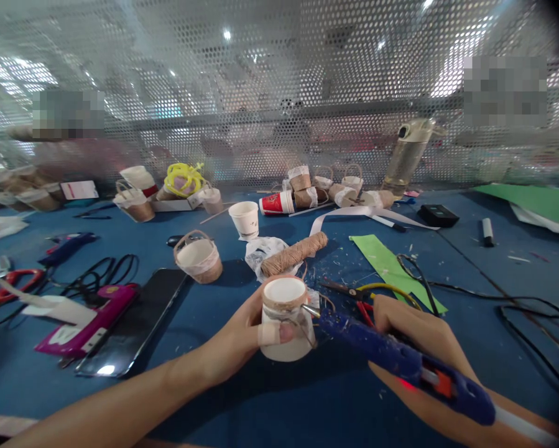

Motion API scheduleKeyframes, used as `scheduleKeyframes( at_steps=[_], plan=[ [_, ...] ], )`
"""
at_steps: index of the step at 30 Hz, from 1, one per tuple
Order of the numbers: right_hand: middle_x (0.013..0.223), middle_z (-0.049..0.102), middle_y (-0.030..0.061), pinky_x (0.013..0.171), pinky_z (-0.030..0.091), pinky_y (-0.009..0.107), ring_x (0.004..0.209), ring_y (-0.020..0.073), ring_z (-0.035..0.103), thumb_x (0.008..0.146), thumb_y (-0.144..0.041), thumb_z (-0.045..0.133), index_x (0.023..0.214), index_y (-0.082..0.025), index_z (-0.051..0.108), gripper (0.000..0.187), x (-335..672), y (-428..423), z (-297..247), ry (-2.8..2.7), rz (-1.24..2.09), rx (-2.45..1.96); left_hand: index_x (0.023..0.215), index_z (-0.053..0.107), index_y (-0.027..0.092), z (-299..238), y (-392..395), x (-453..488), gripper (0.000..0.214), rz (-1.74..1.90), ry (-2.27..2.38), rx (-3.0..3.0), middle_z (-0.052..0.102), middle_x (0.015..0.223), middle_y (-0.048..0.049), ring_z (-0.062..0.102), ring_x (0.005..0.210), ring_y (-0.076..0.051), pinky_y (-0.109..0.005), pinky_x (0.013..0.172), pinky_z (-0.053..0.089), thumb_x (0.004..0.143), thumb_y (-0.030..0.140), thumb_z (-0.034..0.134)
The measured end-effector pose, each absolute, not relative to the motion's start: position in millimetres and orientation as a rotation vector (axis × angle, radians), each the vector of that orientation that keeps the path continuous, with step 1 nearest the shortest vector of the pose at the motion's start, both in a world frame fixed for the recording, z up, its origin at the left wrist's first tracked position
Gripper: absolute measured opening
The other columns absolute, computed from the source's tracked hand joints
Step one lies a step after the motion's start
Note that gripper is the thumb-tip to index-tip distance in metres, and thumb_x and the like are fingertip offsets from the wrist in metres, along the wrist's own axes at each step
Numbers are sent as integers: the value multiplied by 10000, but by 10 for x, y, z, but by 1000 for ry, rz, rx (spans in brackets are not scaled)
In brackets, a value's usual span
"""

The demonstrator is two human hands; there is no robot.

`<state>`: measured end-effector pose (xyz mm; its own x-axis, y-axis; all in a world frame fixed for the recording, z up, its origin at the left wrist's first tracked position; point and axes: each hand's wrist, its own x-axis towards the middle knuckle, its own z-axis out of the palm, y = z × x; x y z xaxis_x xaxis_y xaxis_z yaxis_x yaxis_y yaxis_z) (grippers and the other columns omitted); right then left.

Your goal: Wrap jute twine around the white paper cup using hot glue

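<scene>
Cup (286, 323) first: where have you got it?

In my left hand (242, 336), just in front of me, low over the blue table (279, 404). My fingers are wrapped round its white wall from behind, and my thumb, which has a plaster on it, presses on the front. The cup is upright, mouth up, with a band of twine wound just under its rim.

And the other hand?

My right hand (419, 333) is closed round a blue glue gun (400, 361). Its metal nozzle points left and sits at the cup's side just below the twine band. I cannot tell whether it touches.

What lies nearest?

Just behind the cup is a roll of twine (294, 254) on a scrap of white plastic. Beside my right hand are scissors (349, 291) with a yellow handle, and past them a green paper strip (391, 267). To the left stand a small basket cup (199, 258) with a handle, a dark phone (134, 320) lying flat, and a pink glue gun (92, 317) just beside the phone.

Farther back?

A white cup (244, 218) stands upright and a red cup (277, 203) lies on its side near it. A cluster of wrapped cups (335, 190) sits to their right. A clear bottle (407, 155) stands in front of the perforated screen (279, 74).
</scene>
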<state>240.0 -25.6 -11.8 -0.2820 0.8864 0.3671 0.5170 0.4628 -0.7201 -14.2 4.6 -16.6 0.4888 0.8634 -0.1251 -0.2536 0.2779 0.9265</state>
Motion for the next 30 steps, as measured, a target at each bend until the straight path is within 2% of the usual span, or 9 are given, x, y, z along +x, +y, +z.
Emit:
scheduleKeyframes(
  at_steps=[7, 15, 18, 22, 24, 27, 30],
  plan=[
    [607, 382, -63, 499, 262, 243, 530, 101, 360, 714, -91, 549, 657, -229, 284, 305, 2352, -241, -50, -1910, 648, -1184, 1100, 672, 205, -157, 73, -144, 460, 840, 691, 982, 745, 942, -35, 661, 817, -177, -271, 732, 491, 662, 251, 803],
    [601, 365, -67, 501, 260, 248, 535, 100, 354, 725, -82, 546, 645, -226, 291, 303, 2352, -226, -85, -1871, 692, -1205, 1112, 636, 174, -132, 81, -120, 506, 839, 744, 970, 737, 957, -59, 670, 834, -202, -310, 769, 491, 650, 285, 813],
    [607, 386, -67, 511, 281, 256, 543, 108, 360, 749, -78, 565, 651, -228, 340, 287, 2379, -195, -134, -1814, 737, -1198, 1141, 614, 174, -135, 60, -108, 528, 828, 749, 995, 729, 998, -73, 669, 880, -219, -325, 786, 488, 668, 295, 814],
    [736, 539, -35, 611, 401, 275, 642, 133, 501, 843, -179, 607, 758, -233, 498, 148, 2301, -174, -108, -1730, 817, -1049, 1163, 588, 185, -145, 33, -73, 525, 855, 797, 1020, 714, 1044, -71, 660, 908, -211, -330, 821, 476, 699, 287, 813],
    [824, 600, -24, 653, 450, 271, 705, 142, 568, 834, -229, 667, 839, -241, 565, 103, 2202, -169, -60, -1693, 865, -1011, 1168, 577, 186, -148, 31, -52, 531, 883, 837, 1036, 703, 1073, -69, 645, 954, -213, -332, 857, 463, 703, 282, 817],
    [873, 648, -19, 704, 496, 267, 769, 155, 627, 776, -239, 750, 921, -248, 594, 214, 2040, -150, -22, -1661, 946, -980, 1182, 563, 202, -160, 40, -34, 543, 917, 857, 1067, 687, 1110, -58, 618, 1013, -215, -328, 885, 447, 710, 280, 819],
    [877, 660, -16, 716, 511, 268, 786, 160, 641, 788, -231, 739, 939, -248, 593, 210, 1935, -123, -61, -1634, 969, -942, 1210, 548, 225, -180, 51, -36, 549, 946, 868, 1099, 677, 1130, -42, 602, 1040, -209, -311, 884, 442, 728, 268, 809]
  ],
)
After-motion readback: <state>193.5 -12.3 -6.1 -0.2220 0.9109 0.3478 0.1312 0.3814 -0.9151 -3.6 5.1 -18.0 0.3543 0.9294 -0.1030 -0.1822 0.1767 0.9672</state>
